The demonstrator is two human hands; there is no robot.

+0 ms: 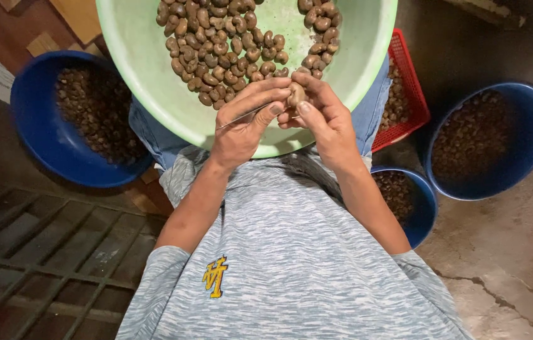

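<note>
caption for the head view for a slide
Left hand works a thin pick into a nut held by right hand.

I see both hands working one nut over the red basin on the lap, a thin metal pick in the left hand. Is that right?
Not quite: the basin on the lap is pale green, not red; the red thing is a small basket beside it. The head view shows it. The rest stands: both hands work one nut, the left hand holding the thin metal pick, the right hand steadying.

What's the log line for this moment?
left hand: grips thin metal pick | right hand: holds one nut | both above green basin of nuts
</note>
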